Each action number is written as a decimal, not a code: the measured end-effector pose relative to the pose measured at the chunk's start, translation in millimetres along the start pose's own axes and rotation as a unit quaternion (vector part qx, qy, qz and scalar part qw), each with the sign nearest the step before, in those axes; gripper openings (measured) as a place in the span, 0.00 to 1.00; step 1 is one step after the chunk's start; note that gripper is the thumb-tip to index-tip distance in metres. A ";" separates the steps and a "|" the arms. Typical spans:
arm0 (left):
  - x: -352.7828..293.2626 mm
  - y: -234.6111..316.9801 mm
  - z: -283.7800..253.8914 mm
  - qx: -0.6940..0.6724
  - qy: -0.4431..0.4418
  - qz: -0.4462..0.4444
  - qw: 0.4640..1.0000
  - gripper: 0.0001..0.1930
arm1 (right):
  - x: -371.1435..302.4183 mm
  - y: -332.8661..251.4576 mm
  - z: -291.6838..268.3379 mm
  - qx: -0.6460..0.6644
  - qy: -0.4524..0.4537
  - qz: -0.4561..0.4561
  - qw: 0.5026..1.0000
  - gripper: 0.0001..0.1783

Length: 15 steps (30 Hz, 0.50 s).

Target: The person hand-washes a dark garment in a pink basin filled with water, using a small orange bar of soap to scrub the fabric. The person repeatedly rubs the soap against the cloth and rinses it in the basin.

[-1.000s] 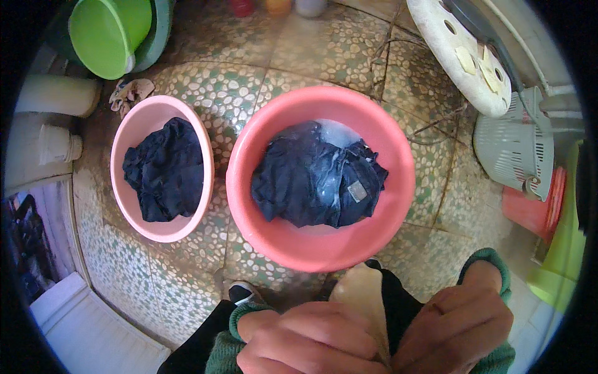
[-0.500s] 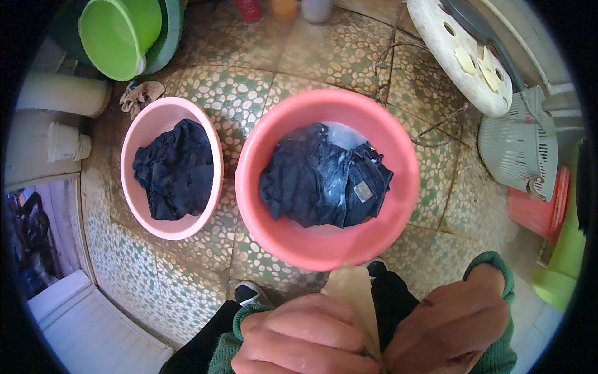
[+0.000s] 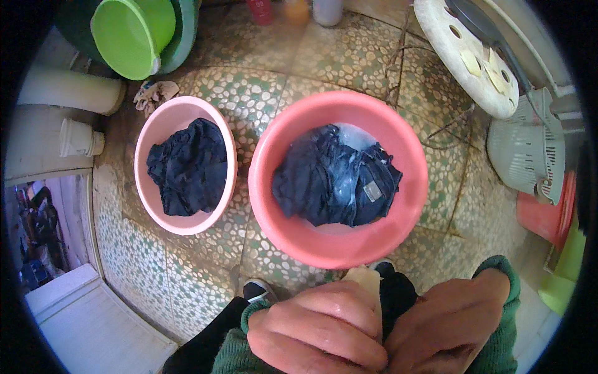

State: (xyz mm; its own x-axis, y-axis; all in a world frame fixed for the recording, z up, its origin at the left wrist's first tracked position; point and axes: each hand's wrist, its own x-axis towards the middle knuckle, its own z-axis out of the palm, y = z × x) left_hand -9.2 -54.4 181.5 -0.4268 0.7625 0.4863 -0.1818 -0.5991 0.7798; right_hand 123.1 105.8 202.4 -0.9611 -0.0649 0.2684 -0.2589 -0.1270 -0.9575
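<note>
My left hand (image 3: pixel 317 327) is closed round a pale cream, flat, sheet-like piece (image 3: pixel 366 279), whose end sticks out beyond the fingers toward the big tub. Its kind is unclear. Close beside it, my right hand (image 3: pixel 442 324) is curled with the knuckles up; whatever lies in its fingers is hidden. Just ahead stands a large pink tub (image 3: pixel 339 249), with wet dark-blue garments (image 3: pixel 311 177) in sudsy water. One of these garments has a small grey patch (image 3: pixel 372 191). To its left, a smaller pale-pink basin (image 3: pixel 187 225) holds a dark garment (image 3: pixel 190 165).
A lime-green bucket (image 3: pixel 134 40) stands at the far left near a crumpled cloth (image 3: pixel 156 95). On the right are a white board with holes (image 3: pixel 470 59), a grey slatted basket (image 3: pixel 526 146) and a red container (image 3: pixel 545 215). Bottles (image 3: pixel 327 11) line the back.
The whole view has shifted, so the tubs sit slightly farther right. My hands have drawn closer together, and less of the cream piece shows beyond my left fingers.
</note>
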 end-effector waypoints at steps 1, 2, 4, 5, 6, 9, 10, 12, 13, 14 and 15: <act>1.5 -9.0 -1.3 -0.016 -0.016 0.040 0.999 0.04 | -4.6 -2.8 7.3 -0.025 0.031 0.002 0.999 0.02; 3.4 -18.2 -1.7 -0.035 -0.034 0.079 0.996 0.05 | -9.0 -6.8 14.1 -0.049 0.063 0.007 0.997 0.03; 1.4 -25.3 -1.1 -0.052 -0.035 0.132 0.989 0.05 | -5.9 -21.9 34.8 -0.085 0.138 0.046 0.986 0.04; -0.3 -25.6 1.3 -0.063 -0.021 0.140 0.988 0.07 | -6.9 -24.9 43.7 -0.110 0.169 0.059 0.978 0.05; -2.9 -24.9 3.0 -0.073 -0.007 0.147 0.986 0.08 | -10.1 -21.7 50.8 -0.136 0.187 0.050 0.972 0.05; -0.9 -29.0 14.2 -0.101 0.026 0.151 0.983 0.11 | -27.2 -18.2 57.4 -0.229 0.250 0.026 0.940 0.05; -2.8 -31.1 17.5 -0.109 0.049 0.144 0.982 0.11 | -30.0 -15.0 64.8 -0.238 0.294 0.030 0.925 0.05; -5.9 -25.5 32.2 -0.136 0.100 0.107 0.980 0.12 | -24.6 -15.6 93.2 -0.243 0.412 0.053 0.877 0.04; -6.4 -19.7 35.3 -0.135 0.114 0.087 0.980 0.13 | -24.9 -13.8 96.6 -0.221 0.411 0.057 0.883 0.04; -5.6 -11.1 31.3 -0.121 0.102 0.062 0.986 0.13 | -25.7 -13.2 99.9 -0.201 0.410 0.063 0.888 0.05; -6.0 -8.0 27.2 -0.111 0.084 0.060 0.988 0.13 | -37.1 -11.9 90.2 -0.175 0.339 0.057 0.923 0.05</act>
State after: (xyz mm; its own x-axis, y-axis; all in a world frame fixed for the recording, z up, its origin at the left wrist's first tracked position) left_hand 18.9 -47.5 183.0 -0.5950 0.6421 0.4834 -0.3024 -0.7361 0.6055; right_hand 170.5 20.5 213.3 -0.7927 0.5910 0.1493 -0.0528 0.1775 -0.9827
